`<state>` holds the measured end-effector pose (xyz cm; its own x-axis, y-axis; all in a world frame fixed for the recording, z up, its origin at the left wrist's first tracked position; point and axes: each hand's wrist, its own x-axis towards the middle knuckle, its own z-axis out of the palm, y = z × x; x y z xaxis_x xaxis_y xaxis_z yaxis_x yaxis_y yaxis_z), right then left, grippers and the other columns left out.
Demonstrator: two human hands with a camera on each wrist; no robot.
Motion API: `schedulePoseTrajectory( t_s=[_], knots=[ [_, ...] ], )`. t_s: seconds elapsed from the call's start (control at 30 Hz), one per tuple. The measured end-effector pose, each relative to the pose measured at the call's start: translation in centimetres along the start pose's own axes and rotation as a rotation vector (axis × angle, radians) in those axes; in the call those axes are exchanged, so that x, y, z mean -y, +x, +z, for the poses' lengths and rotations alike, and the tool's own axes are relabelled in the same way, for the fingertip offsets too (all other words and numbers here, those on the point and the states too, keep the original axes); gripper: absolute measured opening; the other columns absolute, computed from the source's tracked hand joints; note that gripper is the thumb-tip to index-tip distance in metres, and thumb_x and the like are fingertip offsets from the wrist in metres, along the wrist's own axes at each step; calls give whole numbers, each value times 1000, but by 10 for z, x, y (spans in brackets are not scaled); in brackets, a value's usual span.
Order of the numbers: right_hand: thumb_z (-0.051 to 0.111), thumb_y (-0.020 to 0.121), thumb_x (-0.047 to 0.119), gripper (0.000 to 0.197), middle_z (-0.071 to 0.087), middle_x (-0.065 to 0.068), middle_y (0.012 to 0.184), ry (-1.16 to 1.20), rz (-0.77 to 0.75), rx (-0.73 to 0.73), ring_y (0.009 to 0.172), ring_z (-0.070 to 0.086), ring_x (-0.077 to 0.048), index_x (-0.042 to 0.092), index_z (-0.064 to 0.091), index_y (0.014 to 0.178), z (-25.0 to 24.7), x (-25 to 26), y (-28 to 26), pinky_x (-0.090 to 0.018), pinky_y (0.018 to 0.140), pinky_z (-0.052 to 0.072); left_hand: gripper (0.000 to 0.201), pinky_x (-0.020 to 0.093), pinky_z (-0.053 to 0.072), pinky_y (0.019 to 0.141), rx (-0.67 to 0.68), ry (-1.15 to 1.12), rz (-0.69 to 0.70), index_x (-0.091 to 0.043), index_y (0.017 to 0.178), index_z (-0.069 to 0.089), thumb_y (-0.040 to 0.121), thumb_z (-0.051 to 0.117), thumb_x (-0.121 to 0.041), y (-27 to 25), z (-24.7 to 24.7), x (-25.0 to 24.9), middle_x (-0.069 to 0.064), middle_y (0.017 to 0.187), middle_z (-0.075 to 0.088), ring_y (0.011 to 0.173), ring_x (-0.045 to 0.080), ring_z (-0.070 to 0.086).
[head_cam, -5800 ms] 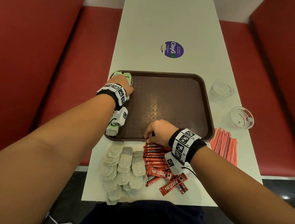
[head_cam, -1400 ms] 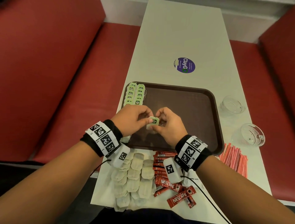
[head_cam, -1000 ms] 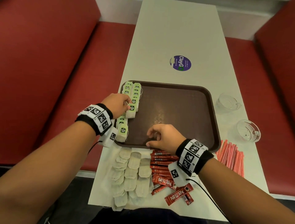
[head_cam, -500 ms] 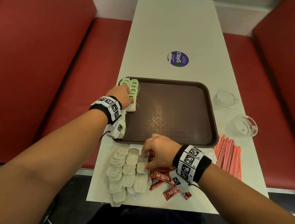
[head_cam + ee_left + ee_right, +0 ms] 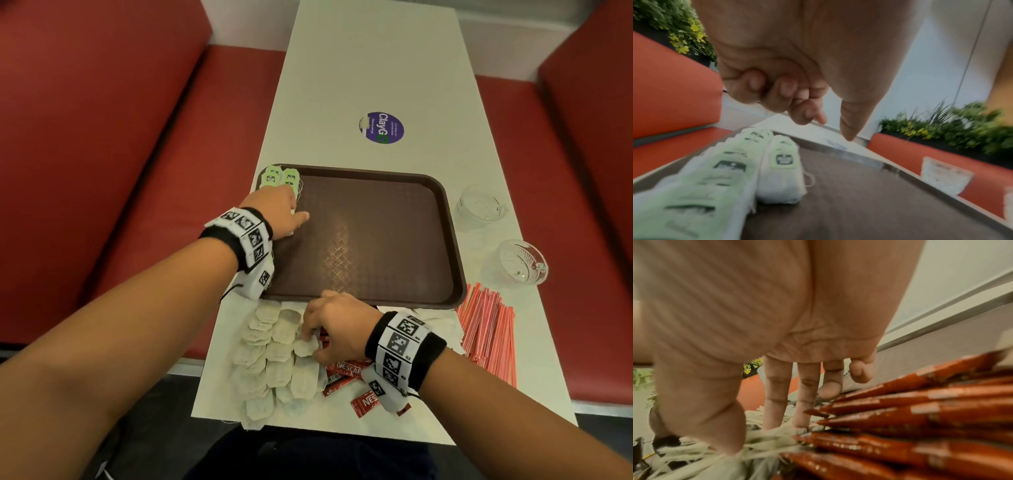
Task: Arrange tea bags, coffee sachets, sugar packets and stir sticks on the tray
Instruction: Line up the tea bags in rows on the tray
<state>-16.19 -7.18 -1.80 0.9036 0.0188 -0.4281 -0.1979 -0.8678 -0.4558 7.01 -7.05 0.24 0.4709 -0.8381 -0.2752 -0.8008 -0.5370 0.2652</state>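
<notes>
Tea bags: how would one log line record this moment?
right hand picking tea bag off table | left hand empty above tray rows

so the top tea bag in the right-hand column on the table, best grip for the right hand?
Pinch the far top edge of that tea bag, coming from above. The tea bags lie flat and overlap like shingles, so only the upper edge lifts free. The right hand is already there, with its fingertips on the tea bag.
</notes>
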Motion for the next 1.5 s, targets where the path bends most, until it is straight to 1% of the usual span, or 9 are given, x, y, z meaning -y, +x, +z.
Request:
schedulePoseTrajectory(
  t_s=[0.13,0.3,0.6,0.77,0.93,1.03,1.1,1.2,1.5],
  knots=[
    [69,81,34,20,64,8,109,30,-8,-48,99,47,-15,27,74,99,0,4,-1,-37,90,46,19,28,40,60,39,-142,200,-31,85,58,91,61,-49,-61,2,2,-8,72,61,67,9,56],
    [63,85,29,18,66,4,102,11,14,-120,97,52,-19,22,71,100,-3,10,0,-37,87,46,9,33,50,82,144,-104,382,-36,90,68,86,69,-44,-118,26,24,-17,92,61,87,2,54],
    [63,86,29,6,53,9,81,240,117,-283,76,47,-8,26,59,89,1,7,-7,-27,71,38,35,35,27,99,235,131,432,-42,114,64,82,65,-57,-150,66,28,-24,124,56,115,10,40],
    [58,93,25,17,54,5,70,355,186,-392,64,49,-15,14,52,82,1,5,-9,-34,63,43,28,35,32,97,162,158,416,-38,113,67,88,59,-49,-148,73,27,-21,116,64,111,13,46],
    [52,88,22,21,74,8,89,496,197,-431,81,67,-16,21,41,70,-3,0,-11,-35,73,54,24,38,36,97,101,12,392,-36,114,69,95,56,-43,-146,65,24,-16,106,68,107,13,49],
    [55,83,19,23,58,4,66,498,209,-477,59,51,-18,23,36,71,-10,-1,-11,-36,60,45,20,37,43,90,-8,-149,394,-33,111,71,97,58,-39,-143,52,21,-18,97,68,96,10,52],
    [59,84,13,23,51,2,64,489,174,-466,56,43,-17,23,39,80,-14,-1,-9,-34,58,40,18,35,44,84,-82,-209,409,-29,109,71,98,58,-34,-141,42,18,-15,91,66,92,10,54],
    [65,84,25,21,66,1,79,493,102,-428,69,62,-18,26,50,99,-18,0,-2,-35,68,50,15,34,44,81,-155,-263,442,-26,107,71,98,60,-28,-136,30,13,-10,91,68,91,13,57],
    [65,93,21,15,54,9,65,459,86,-537,58,49,-6,23,54,82,-25,-10,14,-23,55,40,13,25,42,76,-262,-339,470,-28,100,72,93,62,-33,-122,16,9,-14,86,67,84,8,56]
  ],
)
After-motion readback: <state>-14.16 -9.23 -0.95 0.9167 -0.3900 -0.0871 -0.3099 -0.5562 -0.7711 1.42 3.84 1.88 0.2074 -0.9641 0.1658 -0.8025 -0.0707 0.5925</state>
